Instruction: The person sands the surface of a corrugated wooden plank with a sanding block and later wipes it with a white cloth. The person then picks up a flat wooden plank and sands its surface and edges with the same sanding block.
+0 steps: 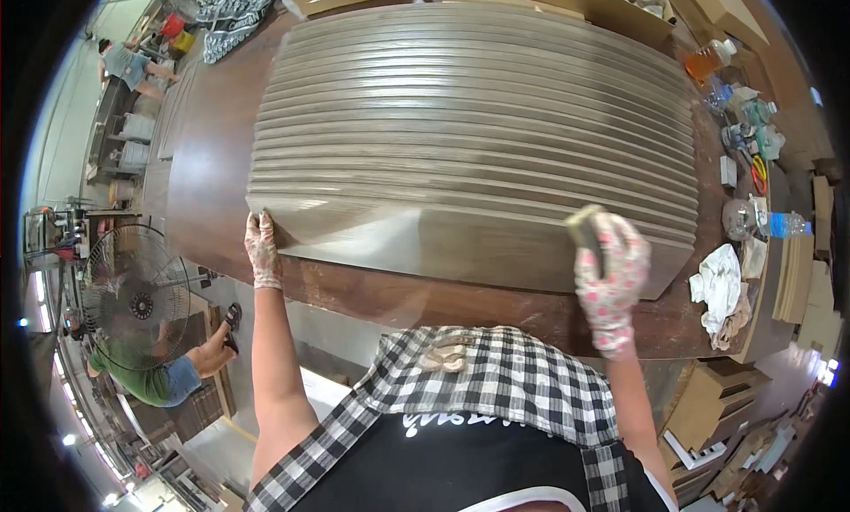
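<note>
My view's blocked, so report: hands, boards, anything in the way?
Left gloved hand at left end of nearest board. Right gloved hand gripping a block over same board. Boards overlapping in rows. White cloth right, off the boards.

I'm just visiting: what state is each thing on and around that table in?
Left hand: gloved, at the front board's left corner
Right hand: gloved, closed around a block
Boards: overlapping in rows
White cloth: crumpled
Patterned cloth: bunched up
Orange-liquid bottle: white-capped
Caged fan: can't tell whether running
</note>
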The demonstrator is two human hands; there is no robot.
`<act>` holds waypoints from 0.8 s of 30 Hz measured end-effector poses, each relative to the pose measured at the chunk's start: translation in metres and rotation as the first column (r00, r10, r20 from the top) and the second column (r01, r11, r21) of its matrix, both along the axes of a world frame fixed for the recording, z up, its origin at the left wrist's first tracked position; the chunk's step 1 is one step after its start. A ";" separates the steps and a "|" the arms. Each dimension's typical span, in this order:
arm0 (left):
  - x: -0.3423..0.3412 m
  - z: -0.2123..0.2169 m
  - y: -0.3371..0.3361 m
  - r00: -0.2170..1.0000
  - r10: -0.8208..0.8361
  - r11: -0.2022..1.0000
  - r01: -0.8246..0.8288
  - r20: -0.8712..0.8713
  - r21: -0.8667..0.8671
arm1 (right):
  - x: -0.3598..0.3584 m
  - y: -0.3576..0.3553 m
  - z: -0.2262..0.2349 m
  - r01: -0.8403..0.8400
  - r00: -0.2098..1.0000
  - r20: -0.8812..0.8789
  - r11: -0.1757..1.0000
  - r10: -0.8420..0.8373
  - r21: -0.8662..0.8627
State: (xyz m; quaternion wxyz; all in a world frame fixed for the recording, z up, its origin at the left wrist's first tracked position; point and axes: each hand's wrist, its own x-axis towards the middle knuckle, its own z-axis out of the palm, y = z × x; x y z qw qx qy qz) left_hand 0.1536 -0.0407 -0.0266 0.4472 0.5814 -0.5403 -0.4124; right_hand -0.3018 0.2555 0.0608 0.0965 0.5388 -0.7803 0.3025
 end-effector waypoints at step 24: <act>0.013 -0.022 -0.021 0.998 0.029 0.998 -0.031 0.051 0.045 | -0.057 0.048 0.015 0.367 0.929 -0.041 0.930 -0.368 -0.033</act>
